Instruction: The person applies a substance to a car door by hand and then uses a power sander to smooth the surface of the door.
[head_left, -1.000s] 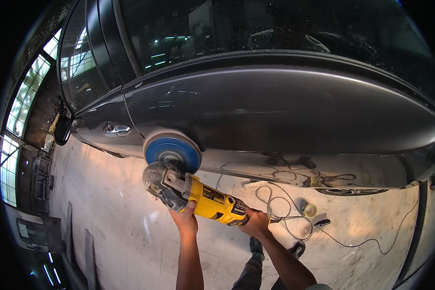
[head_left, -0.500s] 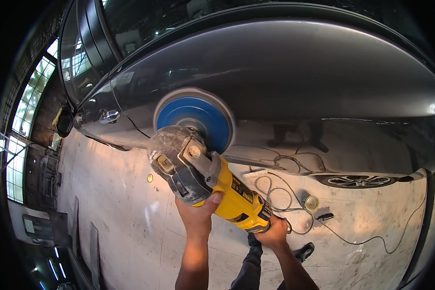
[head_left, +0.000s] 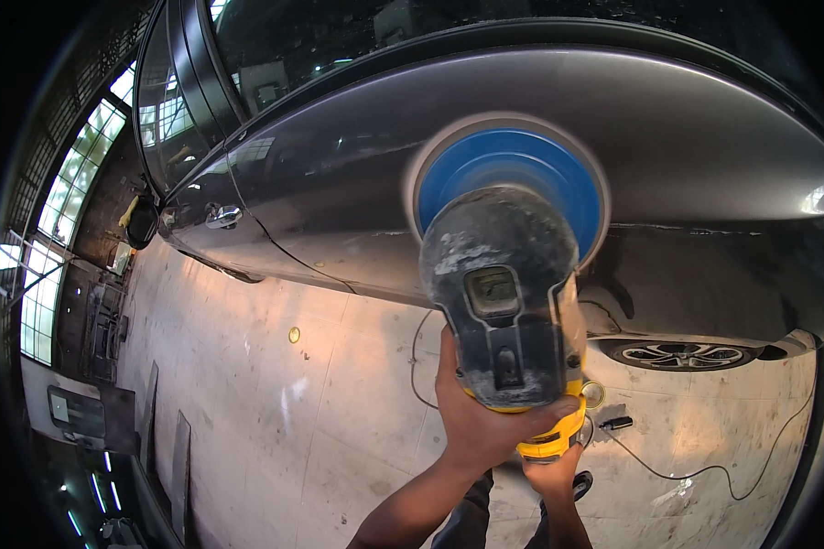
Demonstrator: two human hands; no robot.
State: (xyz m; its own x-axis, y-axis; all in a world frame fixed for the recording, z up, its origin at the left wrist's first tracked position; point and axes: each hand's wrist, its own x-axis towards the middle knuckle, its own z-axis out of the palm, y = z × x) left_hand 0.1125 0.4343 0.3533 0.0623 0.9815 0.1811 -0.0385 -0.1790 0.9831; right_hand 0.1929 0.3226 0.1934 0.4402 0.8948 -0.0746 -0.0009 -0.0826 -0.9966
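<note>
A polisher [head_left: 496, 293] with a dusty black head and a yellow body is in both my hands. Its round blue backing plate [head_left: 513, 169], with a pale pad around the rim, lies against the grey car door panel [head_left: 696, 137]; the rim looks blurred. My left hand [head_left: 485, 416] is closed around the body just below the head, thumb across the near side. Lower down, my right hand [head_left: 554, 471] grips the rear end, its fingers partly hidden behind the tool. Pale streaks mark the panel on both sides of the pad.
A door handle [head_left: 222, 217] and side mirror [head_left: 142, 222] are on the left. Below the panel, a wheel [head_left: 682, 355] shows at right. On the pale floor [head_left: 247, 393] lie a power cord [head_left: 677, 476], a small round tin [head_left: 592, 395], a black object [head_left: 617, 423] and a yellow disc [head_left: 294, 335].
The polisher has moved right and slightly up along the panel. It has swung from a slant to nearly upright in view, its head now covering more of the yellow body. Both hands moved with it.
</note>
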